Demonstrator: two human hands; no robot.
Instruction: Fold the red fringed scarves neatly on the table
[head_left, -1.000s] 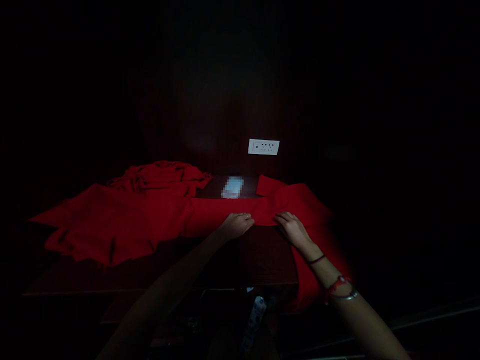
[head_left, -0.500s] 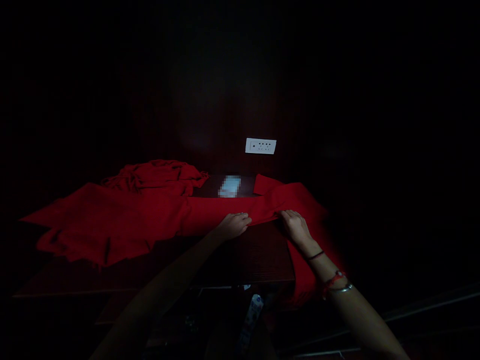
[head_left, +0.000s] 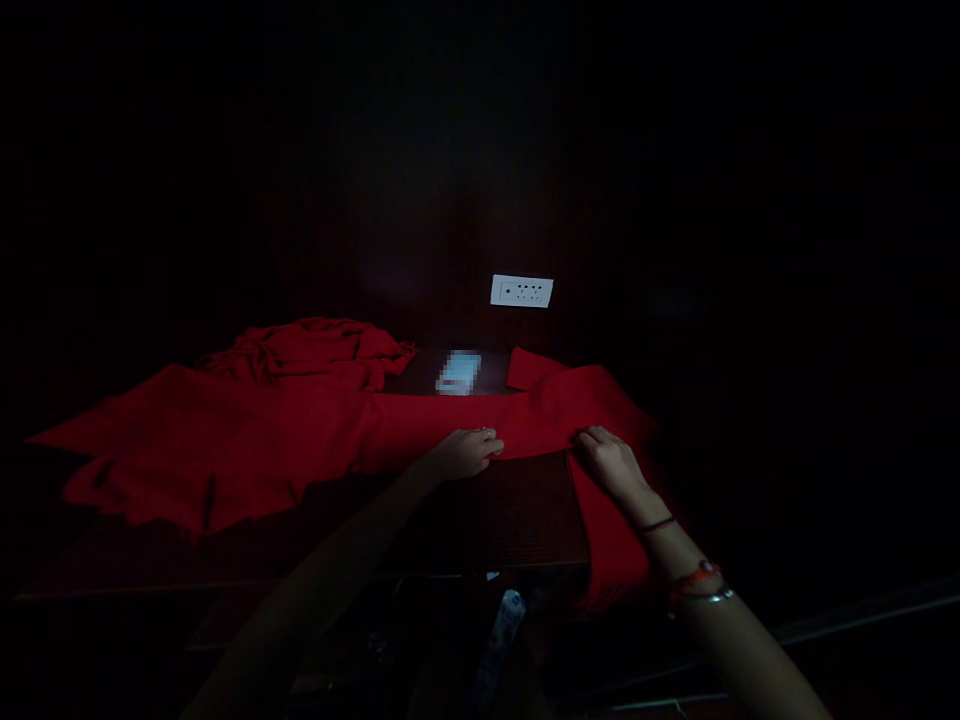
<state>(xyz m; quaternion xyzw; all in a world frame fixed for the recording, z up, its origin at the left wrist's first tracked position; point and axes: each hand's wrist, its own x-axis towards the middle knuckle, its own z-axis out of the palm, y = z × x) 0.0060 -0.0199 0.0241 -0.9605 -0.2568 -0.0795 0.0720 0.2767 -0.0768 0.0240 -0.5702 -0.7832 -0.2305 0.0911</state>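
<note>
A long red scarf (head_left: pixel 442 420) with fringed ends lies across the dark wooden table (head_left: pixel 525 520), and one part of it hangs over the right edge. My left hand (head_left: pixel 466 454) is closed on the scarf's near edge around the middle. Farther right, my right hand (head_left: pixel 611 462) pinches the same near edge, its fingertips on the cloth. Between the two hands the edge runs fairly straight. The left part of the scarf spreads out wide and wrinkled.
A crumpled heap of red fringed cloth (head_left: pixel 315 350) lies at the back left. Behind the scarf is a bright, pixelated rectangular object (head_left: pixel 459 372). A white socket plate (head_left: pixel 522 291) sits on the dark wall. Below the table edge shows a patterned strip (head_left: pixel 506 620).
My right hand has slid to the right along the scarf's near edge, which looks straighter and flatter between my hands. My left hand has barely moved.
</note>
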